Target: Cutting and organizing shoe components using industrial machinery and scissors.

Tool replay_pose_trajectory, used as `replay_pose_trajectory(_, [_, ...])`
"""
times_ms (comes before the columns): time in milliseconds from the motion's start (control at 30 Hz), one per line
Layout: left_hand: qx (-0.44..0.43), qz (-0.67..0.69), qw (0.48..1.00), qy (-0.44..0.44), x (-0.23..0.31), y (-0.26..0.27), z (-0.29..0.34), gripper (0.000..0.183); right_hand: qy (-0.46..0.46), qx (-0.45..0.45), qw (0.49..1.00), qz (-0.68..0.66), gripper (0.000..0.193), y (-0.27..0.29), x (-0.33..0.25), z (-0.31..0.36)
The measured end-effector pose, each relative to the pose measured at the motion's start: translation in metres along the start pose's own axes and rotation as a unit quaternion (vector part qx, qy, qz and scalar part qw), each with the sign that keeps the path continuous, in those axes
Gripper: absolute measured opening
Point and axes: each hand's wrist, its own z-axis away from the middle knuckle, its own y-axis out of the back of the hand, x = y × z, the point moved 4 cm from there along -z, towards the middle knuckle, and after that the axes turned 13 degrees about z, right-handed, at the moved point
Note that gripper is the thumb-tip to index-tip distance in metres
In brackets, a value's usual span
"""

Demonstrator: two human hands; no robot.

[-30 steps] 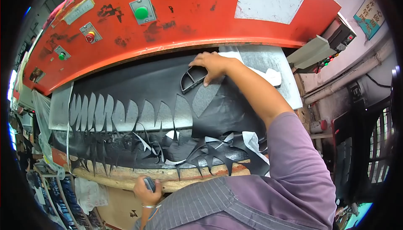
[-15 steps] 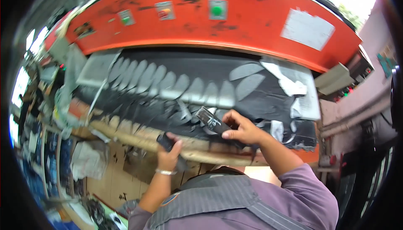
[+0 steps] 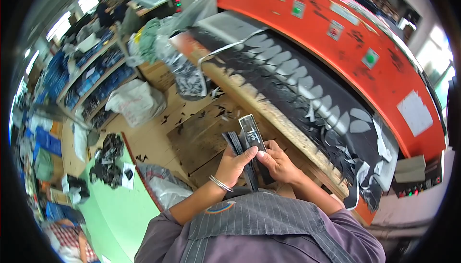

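Observation:
In front of my apron, my two hands are close together. My left hand grips a stack of thin black cut pieces, their layered edges facing up. My right hand is closed on a long dark cutting die with a shiny metal rim and white markings on its side. Both thumbs meet at the lower end of the die. To the right, a black sheet with rows of leaf-shaped cutouts lies on the press bed, away from my hands.
A red press beam with buttons runs behind the bed. Its wooden front edge slants beside my right arm. Black scraps litter the floor. A green table holding dark pieces stands at left, near shelves and a white sack.
My view has swung left, away from the press. My hands, apart before, have come together in front of my body, still holding the black pieces and the cutting die.

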Motion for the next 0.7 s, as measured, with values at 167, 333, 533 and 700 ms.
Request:
replay_pose_trajectory(167, [0.058, 0.023, 0.996, -0.067, 0.029, 0.062, 0.032, 0.028, 0.028, 0.017, 0.998, 0.056, 0.038, -0.055, -0.014, -0.018])
replay_pose_trajectory(333, [0.304, 0.079, 0.949, 0.011, 0.029, 0.189, 0.092, 0.034, -0.178, 0.015, 0.979, -0.103, 0.052, -0.087, 0.006, -0.039])
replay_pose_trajectory(533, [0.560, 0.314, 0.738, -0.206, 0.039, 0.339, 0.227, 0.037, -0.204, -0.033, 0.975, -0.080, 0.054, -0.096, 0.026, -0.034])
replay_pose_trajectory(700, [0.604, 0.314, 0.594, -0.429, 0.122, 0.402, 0.376, 0.078, -0.224, -0.135, 0.963, -0.071, 0.053, -0.126, 0.018, -0.035])
